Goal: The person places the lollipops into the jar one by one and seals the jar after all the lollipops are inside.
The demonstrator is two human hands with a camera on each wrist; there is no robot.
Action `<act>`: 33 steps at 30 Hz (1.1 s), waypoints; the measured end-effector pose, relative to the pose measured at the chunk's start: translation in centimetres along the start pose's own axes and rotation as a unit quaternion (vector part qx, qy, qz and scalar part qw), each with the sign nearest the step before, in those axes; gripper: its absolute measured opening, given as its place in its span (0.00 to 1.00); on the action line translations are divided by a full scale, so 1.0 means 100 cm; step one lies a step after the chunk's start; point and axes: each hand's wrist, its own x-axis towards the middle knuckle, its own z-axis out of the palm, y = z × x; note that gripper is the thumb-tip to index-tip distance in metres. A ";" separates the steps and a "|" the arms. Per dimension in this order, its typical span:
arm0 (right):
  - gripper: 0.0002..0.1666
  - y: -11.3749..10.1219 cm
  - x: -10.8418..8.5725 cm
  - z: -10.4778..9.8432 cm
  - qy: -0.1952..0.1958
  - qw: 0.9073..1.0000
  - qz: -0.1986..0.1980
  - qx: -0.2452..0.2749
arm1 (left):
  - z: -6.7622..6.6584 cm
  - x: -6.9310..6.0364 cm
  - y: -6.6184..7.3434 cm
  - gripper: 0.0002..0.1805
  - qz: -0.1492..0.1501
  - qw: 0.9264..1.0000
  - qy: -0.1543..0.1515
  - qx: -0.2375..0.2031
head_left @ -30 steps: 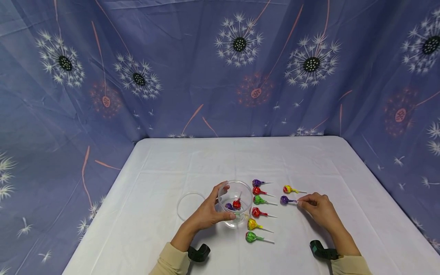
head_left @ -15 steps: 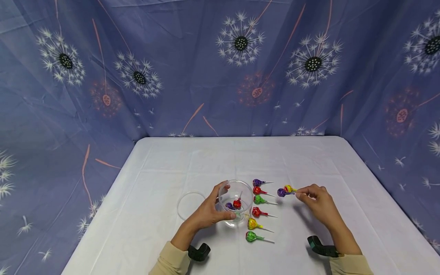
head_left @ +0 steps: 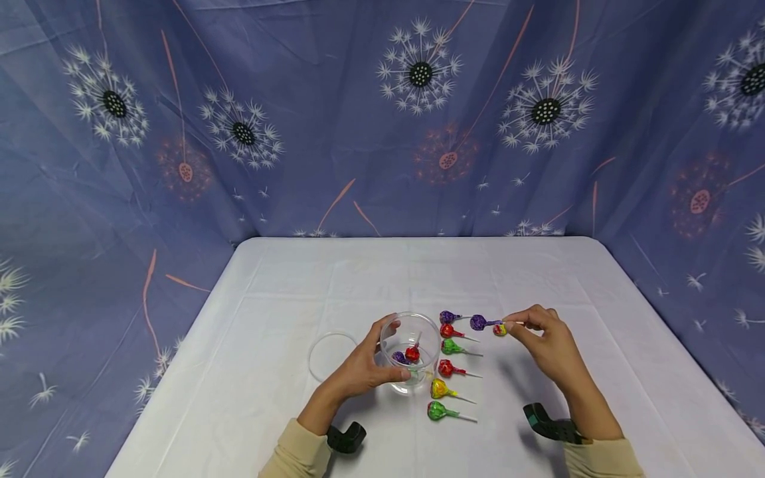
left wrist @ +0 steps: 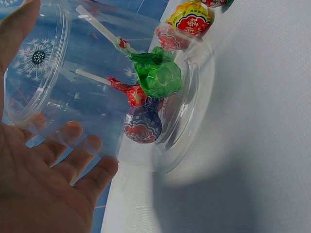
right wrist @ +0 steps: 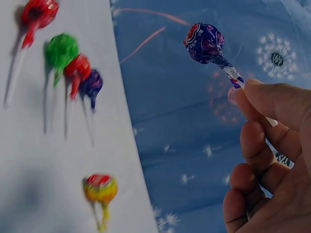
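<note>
My left hand [head_left: 358, 368] grips a clear plastic tub [head_left: 410, 314], thumb on the near side and fingers around the far side. Inside it, in the left wrist view, lie a green lollipop [left wrist: 160, 77], a red lollipop [left wrist: 136, 94] and a purple lollipop [left wrist: 143, 125]. Between thumb and index finger, my right hand [head_left: 546, 342] pinches the stick of another purple lollipop [right wrist: 206, 44], raised off the table with its head pointing left. Under that hand lies a yellow lollipop [head_left: 500, 330], its stick hidden in the head view.
A column of lollipops runs right of the tub: purple [head_left: 447, 317], red [head_left: 447, 331], green [head_left: 451, 347], red [head_left: 446, 368], yellow [head_left: 439, 389] and green [head_left: 437, 411]. A clear round lid [head_left: 309, 362] lies left of the tub on the white-covered table [head_left: 287, 299].
My right hand has lifted the purple lollipop from the table and carried it away from me and leftward, past the yellow one toward the column's far end. The left hand and tub stay put.
</note>
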 end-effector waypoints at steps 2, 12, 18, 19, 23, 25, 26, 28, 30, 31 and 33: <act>0.07 -0.007 0.002 0.000 -0.001 1.000 0.001 0.008 | 0.000 0.000 0.000 0.52 0.001 1.000 0.000 -0.001; 0.06 -0.034 0.009 0.004 -0.015 0.998 -0.018 0.053 | 0.000 0.000 -0.001 0.52 0.007 1.000 0.001 -0.002; 0.06 -0.044 0.012 0.009 -0.023 0.998 -0.026 0.053 | 0.000 0.000 -0.002 0.52 0.012 1.000 0.000 -0.004; 0.06 -0.045 0.012 0.010 -0.024 0.998 -0.028 0.053 | 0.000 0.001 -0.002 0.52 0.011 1.000 -0.001 -0.004; 0.06 -0.050 0.014 0.013 -0.029 0.997 -0.039 0.059 | 0.000 0.001 -0.003 0.52 0.007 1.000 -0.001 -0.003; 0.05 -0.053 0.015 0.015 -0.032 0.997 -0.043 0.063 | 0.000 0.001 -0.003 0.51 0.007 1.000 0.000 -0.003; 0.05 -0.055 0.015 0.016 -0.033 0.996 -0.045 0.064 | 0.000 0.001 -0.003 0.51 0.008 1.000 0.000 -0.003; 0.04 -0.058 0.016 0.018 -0.036 0.996 -0.050 0.067 | 0.000 0.001 -0.003 0.51 0.009 1.000 0.001 -0.004; 0.04 -0.061 0.017 0.020 -0.039 0.995 -0.056 0.069 | 0.000 0.001 -0.003 0.51 0.010 1.000 0.001 -0.005; 0.04 -0.062 0.017 0.021 -0.040 0.995 -0.061 0.069 | 0.000 0.001 -0.002 0.52 0.011 1.000 0.001 -0.005; 0.04 -0.064 0.018 0.024 -0.043 0.994 -0.070 0.071 | 0.000 0.000 -0.002 0.52 0.010 1.000 0.001 -0.005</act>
